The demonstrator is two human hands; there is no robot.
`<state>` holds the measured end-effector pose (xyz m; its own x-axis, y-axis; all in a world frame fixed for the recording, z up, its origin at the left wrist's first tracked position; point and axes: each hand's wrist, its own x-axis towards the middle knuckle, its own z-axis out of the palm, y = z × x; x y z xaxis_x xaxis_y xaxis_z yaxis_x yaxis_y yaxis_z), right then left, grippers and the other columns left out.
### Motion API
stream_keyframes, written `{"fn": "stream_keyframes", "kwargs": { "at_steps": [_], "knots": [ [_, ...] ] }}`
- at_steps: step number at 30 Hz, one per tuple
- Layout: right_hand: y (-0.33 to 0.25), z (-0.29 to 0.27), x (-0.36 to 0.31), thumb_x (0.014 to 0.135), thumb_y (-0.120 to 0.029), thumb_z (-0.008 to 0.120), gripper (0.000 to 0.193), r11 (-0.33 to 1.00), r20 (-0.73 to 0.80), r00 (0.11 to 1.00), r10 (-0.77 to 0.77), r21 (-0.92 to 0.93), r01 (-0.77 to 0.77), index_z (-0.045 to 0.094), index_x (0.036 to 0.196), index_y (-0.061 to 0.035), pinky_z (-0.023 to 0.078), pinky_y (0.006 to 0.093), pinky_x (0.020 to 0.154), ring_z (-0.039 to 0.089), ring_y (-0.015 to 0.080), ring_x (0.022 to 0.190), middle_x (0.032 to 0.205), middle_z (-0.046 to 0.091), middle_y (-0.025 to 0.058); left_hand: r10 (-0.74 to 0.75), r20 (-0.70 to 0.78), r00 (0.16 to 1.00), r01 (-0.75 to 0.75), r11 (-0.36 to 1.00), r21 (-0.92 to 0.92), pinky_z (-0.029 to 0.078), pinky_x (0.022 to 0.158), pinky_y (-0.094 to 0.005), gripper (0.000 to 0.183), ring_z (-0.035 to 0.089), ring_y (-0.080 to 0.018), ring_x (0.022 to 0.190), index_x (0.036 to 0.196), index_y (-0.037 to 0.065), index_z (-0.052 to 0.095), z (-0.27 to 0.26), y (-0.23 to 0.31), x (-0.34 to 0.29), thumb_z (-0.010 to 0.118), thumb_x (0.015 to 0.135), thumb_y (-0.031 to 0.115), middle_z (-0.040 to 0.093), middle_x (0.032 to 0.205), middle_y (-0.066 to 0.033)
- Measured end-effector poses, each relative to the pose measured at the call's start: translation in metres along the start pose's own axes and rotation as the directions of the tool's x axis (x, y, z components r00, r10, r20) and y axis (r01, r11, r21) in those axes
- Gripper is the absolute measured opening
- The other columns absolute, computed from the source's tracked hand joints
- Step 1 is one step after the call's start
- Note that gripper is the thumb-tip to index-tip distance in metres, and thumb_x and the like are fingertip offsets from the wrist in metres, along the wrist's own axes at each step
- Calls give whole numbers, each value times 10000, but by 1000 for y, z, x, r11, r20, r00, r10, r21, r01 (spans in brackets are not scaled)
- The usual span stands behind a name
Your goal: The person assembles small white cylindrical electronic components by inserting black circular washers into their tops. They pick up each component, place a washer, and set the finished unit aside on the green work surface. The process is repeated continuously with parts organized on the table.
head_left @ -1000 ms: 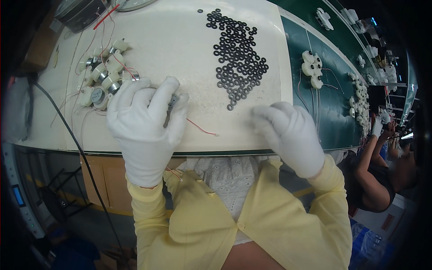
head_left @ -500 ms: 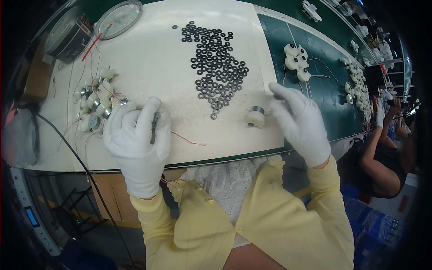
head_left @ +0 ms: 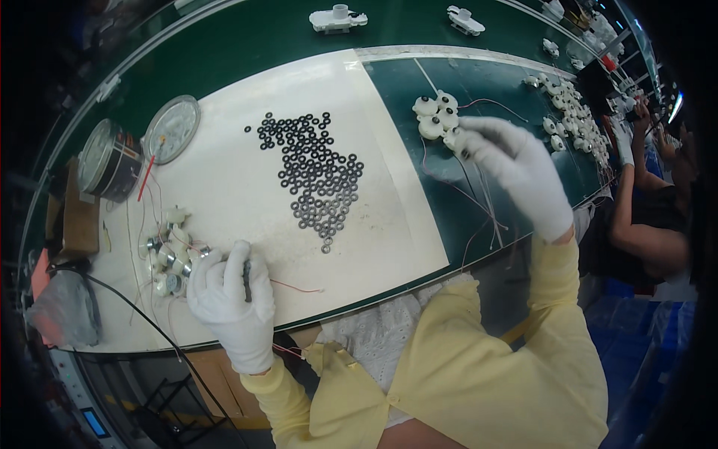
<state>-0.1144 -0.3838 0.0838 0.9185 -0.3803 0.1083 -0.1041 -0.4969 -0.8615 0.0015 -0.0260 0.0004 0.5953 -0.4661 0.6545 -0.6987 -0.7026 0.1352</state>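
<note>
Motors point(head_left: 431, 126) upper right seem finished; left pile point(head_left: 179, 243) remains; your left hand point(head_left: 232, 303) grips a grey part point(head_left: 249, 274), right hand point(head_left: 517, 166) one capped motor point(head_left: 452, 140).

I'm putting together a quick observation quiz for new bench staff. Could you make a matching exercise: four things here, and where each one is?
1. Black rings
2. Right hand
3. Left hand
4. Plastic bag

A. Far left, beside the black cable
B. At the pale round parts on the green mat
C. Spread over the white surface
D. Beside the pile of white-and-silver parts

Pairs: 1-C; 2-B; 3-D; 4-A
</note>
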Motion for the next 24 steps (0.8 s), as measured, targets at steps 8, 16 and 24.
{"fn": "stream_keyframes", "kwargs": {
  "at_steps": [8,16,24],
  "knots": [
    [72,-31,43,1029,-230,595,440,926,-132,991,-6,-375,-44,614,1371,46,526,342,962,710,286,1141,1231,731,208,-41,12,999,41,999,5,494,801,-482,225,626,-336,890,1015,98,718,-6,1,7,779,800,123,617,872,-92],
    [134,-52,58,1081,-210,527,344,652,-38,993,-112,-757,45,659,1345,-33,555,452,808,726,391,941,1046,740,245,-62,-1,998,61,993,-97,488,752,-430,223,644,-268,847,988,113,717,-13,-4,10,788,784,168,598,776,-47],
    [137,-52,73,1104,-194,484,417,744,-18,998,56,-665,-54,542,1495,-61,542,433,857,720,351,1047,1166,725,236,-114,-7,993,113,989,-95,499,809,-423,268,653,-248,893,1003,126,718,-10,0,3,806,763,207,611,774,-31]
  ]
}}
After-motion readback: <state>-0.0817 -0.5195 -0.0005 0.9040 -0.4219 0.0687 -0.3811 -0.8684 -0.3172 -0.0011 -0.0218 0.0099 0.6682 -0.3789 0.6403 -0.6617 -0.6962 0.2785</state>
